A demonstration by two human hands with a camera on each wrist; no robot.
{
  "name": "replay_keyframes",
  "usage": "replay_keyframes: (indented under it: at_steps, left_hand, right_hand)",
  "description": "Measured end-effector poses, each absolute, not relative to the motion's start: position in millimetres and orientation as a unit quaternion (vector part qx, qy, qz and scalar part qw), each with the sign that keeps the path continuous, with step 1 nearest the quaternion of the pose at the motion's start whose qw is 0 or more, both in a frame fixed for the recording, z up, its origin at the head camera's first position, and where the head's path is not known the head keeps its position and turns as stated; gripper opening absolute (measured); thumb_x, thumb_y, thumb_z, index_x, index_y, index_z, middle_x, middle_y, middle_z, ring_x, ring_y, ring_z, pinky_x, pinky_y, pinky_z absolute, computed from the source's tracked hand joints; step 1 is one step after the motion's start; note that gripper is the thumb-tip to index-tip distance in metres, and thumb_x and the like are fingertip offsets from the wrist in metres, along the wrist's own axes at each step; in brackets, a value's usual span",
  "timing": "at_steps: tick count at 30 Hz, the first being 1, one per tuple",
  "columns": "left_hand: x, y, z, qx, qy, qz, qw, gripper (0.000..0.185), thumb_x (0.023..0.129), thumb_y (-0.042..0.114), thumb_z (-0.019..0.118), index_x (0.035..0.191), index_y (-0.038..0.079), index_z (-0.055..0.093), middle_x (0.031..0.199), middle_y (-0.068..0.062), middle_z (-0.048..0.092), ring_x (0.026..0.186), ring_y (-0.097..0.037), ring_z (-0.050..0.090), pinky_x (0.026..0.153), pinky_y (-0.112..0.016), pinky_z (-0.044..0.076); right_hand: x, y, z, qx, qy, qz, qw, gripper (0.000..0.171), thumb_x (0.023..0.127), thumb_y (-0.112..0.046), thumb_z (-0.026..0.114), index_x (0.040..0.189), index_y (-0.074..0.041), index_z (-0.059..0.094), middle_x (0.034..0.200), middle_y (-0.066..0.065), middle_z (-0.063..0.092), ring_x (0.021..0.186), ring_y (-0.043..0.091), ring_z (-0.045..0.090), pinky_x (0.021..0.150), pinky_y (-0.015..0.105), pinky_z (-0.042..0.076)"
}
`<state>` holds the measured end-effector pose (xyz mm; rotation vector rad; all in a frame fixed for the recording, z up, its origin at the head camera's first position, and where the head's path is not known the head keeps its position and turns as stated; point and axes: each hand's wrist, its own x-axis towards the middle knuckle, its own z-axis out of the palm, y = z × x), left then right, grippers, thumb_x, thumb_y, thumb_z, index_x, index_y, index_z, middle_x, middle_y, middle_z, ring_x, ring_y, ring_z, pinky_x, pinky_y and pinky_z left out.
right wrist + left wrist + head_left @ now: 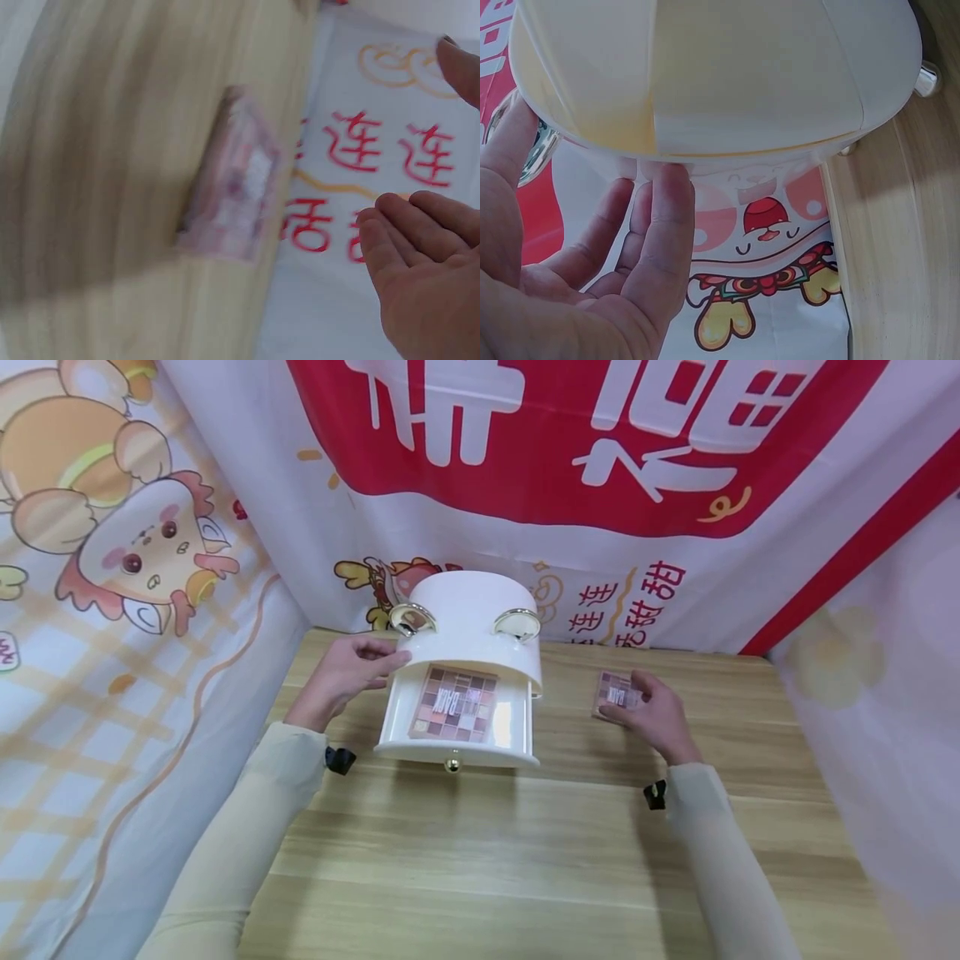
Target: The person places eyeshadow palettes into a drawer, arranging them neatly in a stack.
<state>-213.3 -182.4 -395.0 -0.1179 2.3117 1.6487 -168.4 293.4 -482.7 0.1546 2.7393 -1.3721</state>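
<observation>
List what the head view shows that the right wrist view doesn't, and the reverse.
Only the head view: the left hand touching the white box, its pulled-out drawer, and the checkered flat case inside.

Only the right wrist view: the palm side of the right hand, and a visible gap between its fingers and the small case.

Both: that hand, the small case, the wooden table and the cloth with red lettering.
</observation>
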Motion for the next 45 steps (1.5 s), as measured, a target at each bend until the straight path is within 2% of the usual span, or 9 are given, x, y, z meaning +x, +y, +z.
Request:
replay_keyframes:
  at_steps: [8,12,18,22,26,31,37,40,45]
  left_hand:
    - [-213,-180,-395,-0.047,0.803,0.576,0.145,0.071,0.08,0.044,0.085,0.129,0.0,0.06,0.121,-0.017,0.059,0.104,-0.029,0.062,0.095,-0.047,0.055]
    - [-213,-180,-396,-0.047,0.804,0.575,0.143,0.07,0.079,0.045,0.085,0.128,0.001,0.061,0.119,-0.017,0.059,0.102,-0.029,0.063,0.094,-0.046,0.056]
    - [-213,-182,-398,-0.048,0.808,0.57,0.143,0.071,0.077,0.047,0.086,0.126,0.002,0.061,0.118,-0.016,0.06,0.102,-0.029,0.063,0.09,-0.043,0.058]
    - [-214,-182,-399,-0.053,0.806,0.571,0.144,0.069,0.075,0.048,0.087,0.124,0.004,0.063,0.117,-0.015,0.06,0.102,-0.029,0.063,0.091,-0.044,0.058]
    - [-214,-183,-398,-0.051,0.81,0.568,0.141,0.069,0.076,0.048,0.086,0.124,0.004,0.063,0.117,-0.015,0.06,0.101,-0.03,0.063,0.089,-0.042,0.059]
    - [-214,-182,-397,-0.051,0.809,0.569,0.138,0.068,0.076,0.047,0.087,0.123,0.004,0.063,0.117,-0.015,0.06,0.101,-0.03,0.062,0.091,-0.045,0.058]
    - [-212,-181,-399,-0.046,0.807,0.572,0.137,0.07,0.075,0.048,0.087,0.123,0.004,0.063,0.116,-0.015,0.061,0.101,-0.03,0.063,0.091,-0.046,0.057]
    - [-213,-181,-399,-0.043,0.806,0.574,0.137,0.068,0.076,0.047,0.086,0.123,0.004,0.063,0.116,-0.016,0.06,0.102,-0.03,0.062,0.093,-0.047,0.057]
    - [-213,-181,-397,-0.046,0.806,0.574,0.137,0.064,0.08,0.044,0.085,0.123,0.003,0.063,0.117,-0.016,0.06,0.103,-0.031,0.061,0.095,-0.05,0.055]
  right_hand:
    - [-188,318,-507,0.064,0.9,-0.421,0.095,0.121,0.071,-0.028,0.094,0.159,-0.002,0.015,0.161,0.024,0.023,0.142,0.047,0.029,0.116,0.061,0.025]
    - [-200,330,-518,0.071,0.913,-0.375,0.144,0.132,0.066,-0.03,0.096,0.16,-0.001,0.007,0.161,0.029,0.017,0.144,0.05,0.021,0.117,0.063,0.021]
    - [-211,341,-532,0.079,0.923,-0.33,0.184,0.135,0.066,-0.027,0.096,0.157,0.005,0.003,0.157,0.035,0.019,0.141,0.053,0.022,0.117,0.063,0.02]
    - [-218,343,-538,0.08,0.922,-0.32,0.206,0.137,0.061,-0.026,0.099,0.157,0.005,0.007,0.152,0.034,0.03,0.137,0.051,0.032,0.116,0.062,0.025]
    - [-227,340,-542,0.075,0.926,-0.307,0.206,0.134,0.056,-0.027,0.1,0.156,0.003,0.016,0.145,0.031,0.039,0.131,0.049,0.04,0.113,0.062,0.03]
    - [-236,338,-547,0.068,0.931,-0.296,0.205,0.124,0.057,-0.026,0.101,0.15,0.004,0.026,0.144,0.031,0.04,0.129,0.048,0.042,0.113,0.062,0.031]
    - [-238,341,-553,0.082,0.926,-0.303,0.21,0.134,0.059,-0.023,0.1,0.155,0.007,0.012,0.15,0.035,0.032,0.135,0.051,0.034,0.115,0.063,0.026]
    - [-237,344,-555,0.077,0.932,-0.292,0.201,0.133,0.061,-0.026,0.099,0.154,0.01,0.012,0.149,0.036,0.031,0.134,0.052,0.034,0.115,0.063,0.027]
    - [-228,339,-554,0.07,0.944,-0.277,0.163,0.119,0.064,-0.037,0.096,0.146,0.016,0.028,0.135,0.035,0.041,0.117,0.046,0.048,0.109,0.061,0.038]
